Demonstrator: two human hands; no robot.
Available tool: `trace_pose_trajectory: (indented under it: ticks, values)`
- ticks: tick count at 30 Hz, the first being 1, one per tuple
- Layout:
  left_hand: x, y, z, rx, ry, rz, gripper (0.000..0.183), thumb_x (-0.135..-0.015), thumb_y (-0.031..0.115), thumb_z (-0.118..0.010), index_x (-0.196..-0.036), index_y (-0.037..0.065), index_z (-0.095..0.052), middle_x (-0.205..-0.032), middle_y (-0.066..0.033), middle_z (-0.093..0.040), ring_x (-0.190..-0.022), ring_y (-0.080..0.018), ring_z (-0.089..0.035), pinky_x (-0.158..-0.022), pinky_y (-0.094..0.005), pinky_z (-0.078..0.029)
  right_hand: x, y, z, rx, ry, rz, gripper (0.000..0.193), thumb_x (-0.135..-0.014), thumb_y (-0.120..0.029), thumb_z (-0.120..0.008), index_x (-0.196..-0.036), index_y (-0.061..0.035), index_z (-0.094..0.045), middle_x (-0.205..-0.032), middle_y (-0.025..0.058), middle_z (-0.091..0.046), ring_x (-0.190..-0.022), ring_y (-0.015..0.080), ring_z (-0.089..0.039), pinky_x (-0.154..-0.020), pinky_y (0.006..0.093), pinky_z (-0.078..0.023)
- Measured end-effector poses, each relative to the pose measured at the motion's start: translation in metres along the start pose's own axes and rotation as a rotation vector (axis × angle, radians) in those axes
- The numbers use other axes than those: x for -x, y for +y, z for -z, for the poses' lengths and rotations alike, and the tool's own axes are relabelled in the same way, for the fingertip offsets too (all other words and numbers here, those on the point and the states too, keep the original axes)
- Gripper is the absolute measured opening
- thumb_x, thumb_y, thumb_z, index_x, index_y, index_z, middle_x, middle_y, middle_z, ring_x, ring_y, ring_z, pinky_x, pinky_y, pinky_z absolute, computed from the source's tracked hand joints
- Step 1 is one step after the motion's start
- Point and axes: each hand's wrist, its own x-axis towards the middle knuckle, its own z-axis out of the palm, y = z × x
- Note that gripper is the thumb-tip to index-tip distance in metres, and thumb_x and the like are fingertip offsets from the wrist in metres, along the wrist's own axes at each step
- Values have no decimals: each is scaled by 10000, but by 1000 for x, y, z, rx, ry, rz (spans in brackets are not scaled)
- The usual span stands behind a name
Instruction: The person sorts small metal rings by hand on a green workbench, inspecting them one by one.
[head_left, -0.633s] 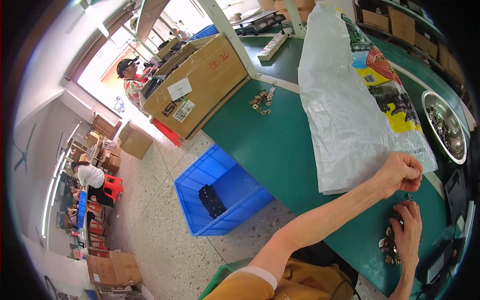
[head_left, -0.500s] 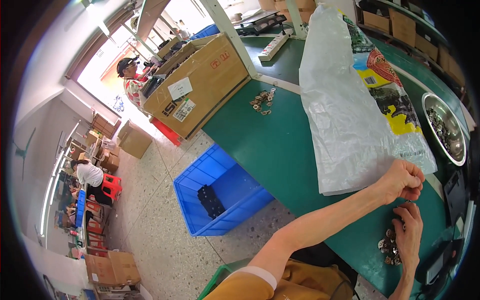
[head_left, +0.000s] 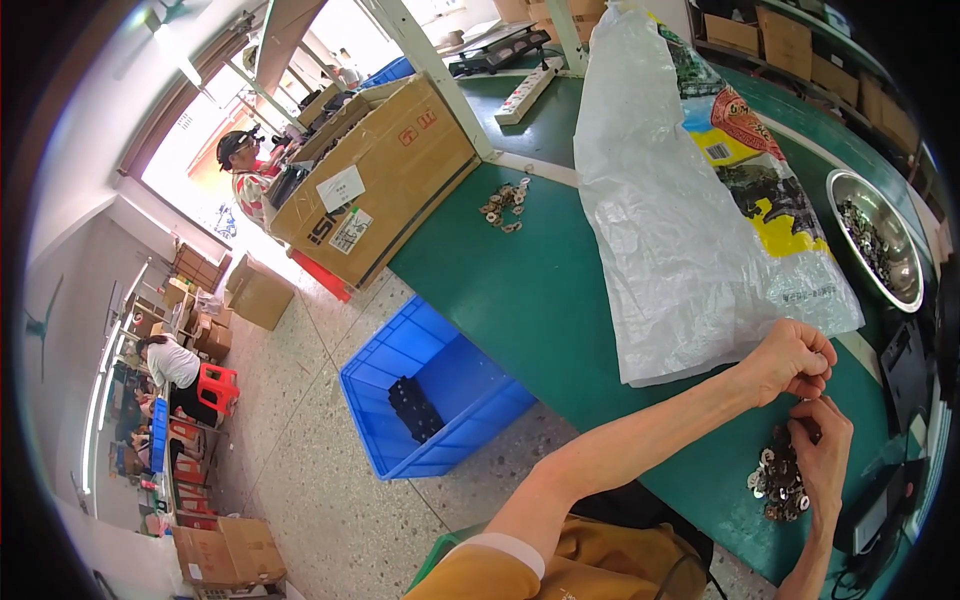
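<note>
My left hand (head_left: 792, 362) is closed in a pinch above the green tabletop, beside the lower edge of a white plastic sack (head_left: 680, 250). Just below it, the fingertips of my right hand (head_left: 824, 445) are bent together and nearly meet the left ones. Whatever sits between the fingers is too small and too covered to name. Against the right hand lies a heap of small shiny metal pieces (head_left: 775, 485), some ring-shaped, partly hidden by the fingers.
Farther off on the table is a second pile of small metal pieces (head_left: 505, 205). A steel bowl (head_left: 845, 180) of small parts stands at the right. A blue crate (head_left: 480, 430) is on the floor by the table edge. A large cardboard box (head_left: 400, 170) stands at the far left corner.
The view has shifted slightly. My right hand's fingers have lifted off the metal heap, showing more of it, and now bend toward my left hand, which keeps its pinch.
</note>
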Motion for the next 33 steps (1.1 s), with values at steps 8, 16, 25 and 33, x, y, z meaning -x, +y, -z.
trace_pose_trajectory:
  ticks: [8,16,25,33]
  values:
    - [0,-3,2,-57,20,-19,88,-763,-12,-545,-842,-3,-584,-736,-56,-572,-585,-118,-560,-530,-242,-503,-3,14,5,-178,56,-160,74,-673,56,-597,-722,27,-550,-619,16,-515,-527,72,-466,-496,212,-373]
    - [-2,-10,2,-126,45,-23,83,-759,13,-557,-836,5,-587,-733,-45,-571,-589,-112,-557,-531,-248,-503,-7,10,17,-380,49,-221,56,-707,33,-607,-716,2,-562,-626,-25,-523,-557,28,-458,-503,178,-351]
    - [-6,-34,-5,-69,19,58,52,-791,58,-549,-814,34,-589,-693,-27,-561,-581,-109,-553,-518,-247,-488,-8,11,19,-517,152,-180,50,-762,6,-609,-770,-3,-560,-673,-20,-541,-606,32,-471,-549,177,-359]
    - [-4,-31,-6,65,-12,123,109,-832,111,-543,-770,28,-575,-625,-19,-511,-501,-118,-529,-462,-247,-477,-8,19,16,-448,205,-139,53,-782,5,-603,-778,-2,-551,-708,-15,-543,-644,42,-482,-583,186,-383]
